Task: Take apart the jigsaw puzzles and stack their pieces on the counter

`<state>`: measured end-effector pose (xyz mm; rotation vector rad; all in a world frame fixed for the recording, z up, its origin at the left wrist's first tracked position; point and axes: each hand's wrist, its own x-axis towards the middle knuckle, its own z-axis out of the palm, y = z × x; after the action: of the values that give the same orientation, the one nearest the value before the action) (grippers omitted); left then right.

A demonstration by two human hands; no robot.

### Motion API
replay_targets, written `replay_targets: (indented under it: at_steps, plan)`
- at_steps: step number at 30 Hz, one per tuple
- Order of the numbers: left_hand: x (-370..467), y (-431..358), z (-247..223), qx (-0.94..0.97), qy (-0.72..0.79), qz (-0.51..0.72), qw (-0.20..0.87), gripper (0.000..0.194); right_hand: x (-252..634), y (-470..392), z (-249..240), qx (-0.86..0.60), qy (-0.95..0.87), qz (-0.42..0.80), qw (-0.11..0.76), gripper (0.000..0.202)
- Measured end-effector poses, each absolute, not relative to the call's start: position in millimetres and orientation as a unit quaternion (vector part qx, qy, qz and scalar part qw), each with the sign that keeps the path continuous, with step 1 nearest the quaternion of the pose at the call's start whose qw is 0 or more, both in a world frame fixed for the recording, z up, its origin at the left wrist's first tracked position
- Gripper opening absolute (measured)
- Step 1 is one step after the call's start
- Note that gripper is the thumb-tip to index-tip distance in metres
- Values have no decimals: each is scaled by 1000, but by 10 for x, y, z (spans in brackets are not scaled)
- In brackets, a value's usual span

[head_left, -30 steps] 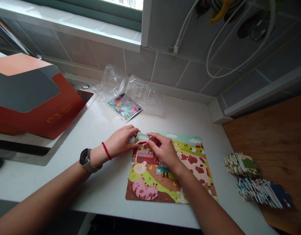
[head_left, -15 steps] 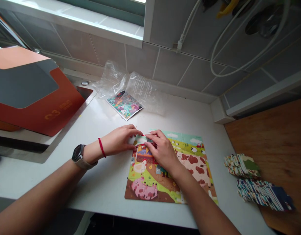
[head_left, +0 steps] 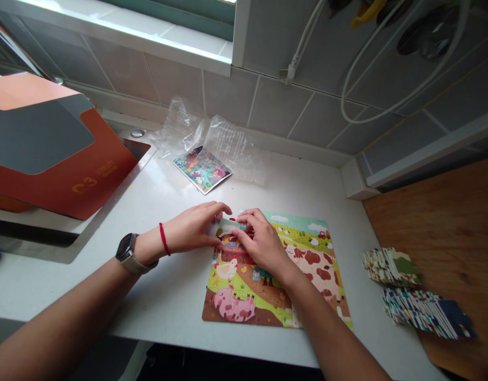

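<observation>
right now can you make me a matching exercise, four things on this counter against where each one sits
Things:
1. farm puzzle
2. orange box lid
3. plastic bag
4. card stacks

Places:
A. far left, over the sink edge
B. right side, by the wooden board
C. under both hands, mid counter
D. back by the tiled wall

Pairs: 1-C, 2-A, 3-D, 4-B

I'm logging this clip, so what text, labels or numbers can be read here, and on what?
"C3": pale print on the orange and grey cardboard box; smaller line beside it is blurred.
Clear plastic bag: faint print, unreadable.
Colourful farm jigsaw puzzle, under the left hand and right hand: no words.
</observation>
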<state>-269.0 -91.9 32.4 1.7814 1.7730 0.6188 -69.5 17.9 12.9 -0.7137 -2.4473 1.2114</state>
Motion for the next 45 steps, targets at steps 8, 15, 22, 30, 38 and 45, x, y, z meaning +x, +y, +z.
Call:
replay_targets:
  at_steps: [8,15,22,30,38,45]
  plan:
    - [-2649,-881,429,686,661,133,273,28,-678,189,50,-256,-711,638,149,19]
    - [-2514,-940,461,684,684,71,244,36,-674,256,88,-296,-572,733,218,31]
    - [-2419,-965,532,655,705,54,265,27,-657,252,106,-311,-539,751,221,36]
    - [-2421,-981,475,635,701,95,309,34,-650,274,71,-322,-541,740,237,33]
    - [-2469,-950,500,605,696,115,369,20,-437,301,275,-147,-548,824,-3,26]
    - [-2511,-938,527,596,679,153,401,16,-462,292,255,-134,-580,802,-47,26]
